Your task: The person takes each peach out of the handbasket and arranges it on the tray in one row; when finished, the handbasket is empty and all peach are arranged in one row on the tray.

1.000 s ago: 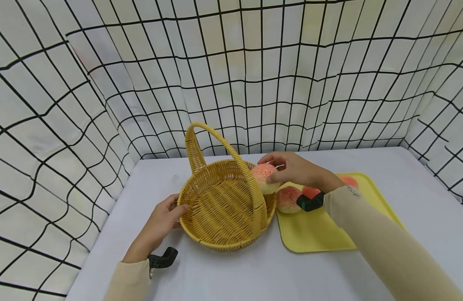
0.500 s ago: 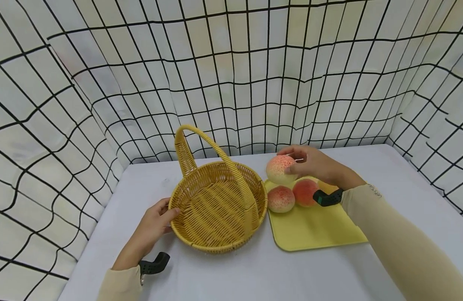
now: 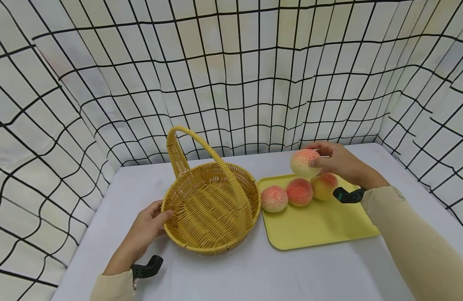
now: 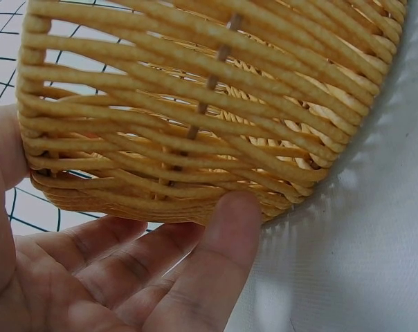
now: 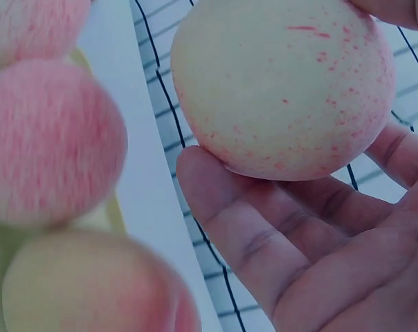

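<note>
My left hand (image 3: 145,228) grips a yellow wicker basket (image 3: 212,251) by its left rim, thumb over the rim and fingers against the outer wall. The left wrist view shows the woven side (image 4: 195,104) close up, with fingertips at its lower edge. My right hand (image 3: 342,163) holds a pale peach (image 3: 304,163) speckled pink, raised above the back edge of a yellow tray (image 3: 314,234). In the right wrist view its thumb and fingers wrap the peach (image 5: 285,90) from opposite sides. The basket's inside shows bare weave, its tall handle (image 3: 212,152) standing up.
Three peaches lie in a row along the tray's back: a speckled one (image 3: 274,198) beside the basket, a redder one (image 3: 299,191) in the middle, and a yellow-red one (image 3: 324,187) by my right wrist. Black-gridded white curtains (image 3: 231,83) enclose the white table (image 3: 224,280).
My right hand has carried the peach from beside the basket's right rim rightward, over the tray's back edge. The left hand keeps its grip on the basket. The whole head view has shifted slightly.
</note>
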Available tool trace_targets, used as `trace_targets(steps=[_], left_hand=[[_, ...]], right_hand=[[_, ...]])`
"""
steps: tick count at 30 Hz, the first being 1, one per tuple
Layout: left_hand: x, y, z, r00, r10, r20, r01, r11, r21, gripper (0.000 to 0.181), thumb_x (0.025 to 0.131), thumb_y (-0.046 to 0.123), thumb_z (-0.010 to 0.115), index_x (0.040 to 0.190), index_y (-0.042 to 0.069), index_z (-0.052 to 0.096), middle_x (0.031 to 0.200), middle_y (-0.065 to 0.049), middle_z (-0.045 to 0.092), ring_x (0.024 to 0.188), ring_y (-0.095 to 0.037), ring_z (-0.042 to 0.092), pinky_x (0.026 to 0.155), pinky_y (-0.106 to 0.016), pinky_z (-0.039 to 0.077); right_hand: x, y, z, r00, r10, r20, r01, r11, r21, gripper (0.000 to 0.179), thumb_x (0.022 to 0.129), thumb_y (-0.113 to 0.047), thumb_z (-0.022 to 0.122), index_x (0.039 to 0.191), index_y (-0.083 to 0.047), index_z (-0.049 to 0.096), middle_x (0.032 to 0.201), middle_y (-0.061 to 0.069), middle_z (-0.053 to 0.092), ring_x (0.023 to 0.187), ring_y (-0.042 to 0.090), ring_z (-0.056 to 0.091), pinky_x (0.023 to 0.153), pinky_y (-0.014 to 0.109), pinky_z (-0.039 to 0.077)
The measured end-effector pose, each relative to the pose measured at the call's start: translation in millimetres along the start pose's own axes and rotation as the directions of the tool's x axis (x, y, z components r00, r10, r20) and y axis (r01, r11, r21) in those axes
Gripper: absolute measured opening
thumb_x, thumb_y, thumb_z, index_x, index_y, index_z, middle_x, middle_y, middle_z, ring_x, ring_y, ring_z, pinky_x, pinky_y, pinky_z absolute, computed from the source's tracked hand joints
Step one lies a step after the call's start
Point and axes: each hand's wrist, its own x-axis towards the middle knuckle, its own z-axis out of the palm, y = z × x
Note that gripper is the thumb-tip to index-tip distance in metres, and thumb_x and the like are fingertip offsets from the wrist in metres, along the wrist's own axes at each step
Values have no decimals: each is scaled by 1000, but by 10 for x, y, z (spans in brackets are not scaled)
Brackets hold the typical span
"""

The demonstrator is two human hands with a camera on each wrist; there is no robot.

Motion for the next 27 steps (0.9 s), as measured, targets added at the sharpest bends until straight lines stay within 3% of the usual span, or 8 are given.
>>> trace_targets(steps=[8, 15, 27], left_hand=[[-13, -31, -29, 1000, -18, -1, 18, 1000, -1, 60, 109, 24, 52, 160, 0, 31, 151, -26, 49, 127, -32, 59, 86, -35, 62], [6, -17, -17, 1000, -18, 0, 18, 1000, 5, 60, 109, 25, 52, 160, 0, 31, 151, -26, 49, 126, -31, 59, 86, -34, 62], [20, 26, 18, 1000, -23, 5, 23, 1000, 4, 60, 109, 25, 52, 160, 1, 32, 149, -26, 50, 125, -32, 60, 87, -36, 62]], right_hand=[[-84, 182, -170, 998, 19, -62, -17, 999, 29, 51, 102, -16, 64, 148, -3, 47, 133, 19, 55, 104, 20, 68, 89, 34, 61], [-182, 329, -304, 992, 33, -118, -22, 995, 93, 53, 102, -15, 66, 147, 1, 45, 121, 7, 62, 102, 14, 67, 87, 33, 62], [-346, 583, -473, 963, 119, -243, -88, 987, 134, 54, 103, -22, 66, 149, -4, 42, 121, 2, 57, 96, 11, 66, 86, 32, 62]])
